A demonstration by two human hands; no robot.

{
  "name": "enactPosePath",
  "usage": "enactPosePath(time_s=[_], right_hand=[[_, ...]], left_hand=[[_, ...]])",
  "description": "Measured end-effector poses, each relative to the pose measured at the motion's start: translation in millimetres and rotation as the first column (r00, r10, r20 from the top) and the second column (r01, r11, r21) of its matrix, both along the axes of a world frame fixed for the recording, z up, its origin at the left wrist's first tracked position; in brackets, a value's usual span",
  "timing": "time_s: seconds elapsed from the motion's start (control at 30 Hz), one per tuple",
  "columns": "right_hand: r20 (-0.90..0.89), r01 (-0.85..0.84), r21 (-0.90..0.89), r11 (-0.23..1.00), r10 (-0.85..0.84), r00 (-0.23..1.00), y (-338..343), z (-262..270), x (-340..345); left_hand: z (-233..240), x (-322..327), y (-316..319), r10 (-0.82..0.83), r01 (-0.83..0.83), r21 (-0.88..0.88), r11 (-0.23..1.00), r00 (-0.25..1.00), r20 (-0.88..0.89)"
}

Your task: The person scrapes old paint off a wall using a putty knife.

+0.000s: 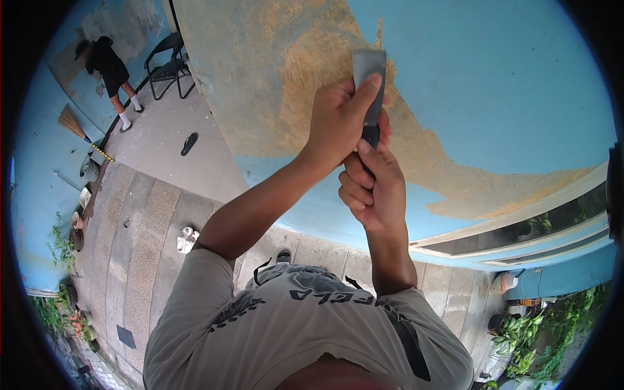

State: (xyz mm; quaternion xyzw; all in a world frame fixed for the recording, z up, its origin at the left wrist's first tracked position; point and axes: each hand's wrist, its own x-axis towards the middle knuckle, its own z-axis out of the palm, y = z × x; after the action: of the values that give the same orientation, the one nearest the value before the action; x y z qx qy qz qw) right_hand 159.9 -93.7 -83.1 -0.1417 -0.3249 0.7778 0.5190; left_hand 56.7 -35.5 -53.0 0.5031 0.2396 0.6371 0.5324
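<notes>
Both my hands hold one scraper [374, 105] with a wide flat metal blade and a black handle, its blade end up against the wall. My left hand [336, 117] grips around the lower blade, its thumb pressed flat on the metal. Below it, my right hand [378, 183] is closed around the handle, thumb pointing up along it. Behind the blade, the wall [487, 87] has blue paint, and a large bare patch [312, 63] of tan and grey plaster spreads to its left and lower right. A narrow bare streak runs up above the blade.
Another person [107, 66] stands at the far left wall, near a black chair [168, 68]. A broom [73, 122] leans there. A sandal [189, 144] and white containers [187, 240] lie on the floor. A window frame [487, 234] is at right, potted plants [519, 336] below it.
</notes>
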Motion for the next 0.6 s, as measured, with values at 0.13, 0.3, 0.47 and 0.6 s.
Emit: enactPosePath(time_s=[0.13, 0.3, 0.47, 0.6], right_hand=[[0.074, -0.010, 0.054, 0.999, 0.006, 0.997, -3.5, -24.2, 7.5], [0.202, -0.061, 0.172, 0.983, 0.025, 0.979, -13.9, -48.4, 38.0], [0.142, -0.020, 0.060, 0.998, 0.011, 0.990, -33.1, -54.0, 77.1], [0.056, 0.051, 0.073, 0.996, -0.055, 0.997, -41.7, -59.3, 102.5]], left_hand=[[-18.4, -4.3, -5.8, -0.075, 0.074, -0.077, 0.994, 0.997, -0.008], [-42.0, -12.0, -23.8, 0.063, -0.051, -0.101, 0.994, 0.991, 0.120], [-55.4, -9.4, -32.3, 0.290, -0.277, -0.085, 0.957, 0.919, 0.266], [-56.7, -0.2, -38.0, 0.417, -0.398, -0.126, 0.909, 0.869, 0.266]])
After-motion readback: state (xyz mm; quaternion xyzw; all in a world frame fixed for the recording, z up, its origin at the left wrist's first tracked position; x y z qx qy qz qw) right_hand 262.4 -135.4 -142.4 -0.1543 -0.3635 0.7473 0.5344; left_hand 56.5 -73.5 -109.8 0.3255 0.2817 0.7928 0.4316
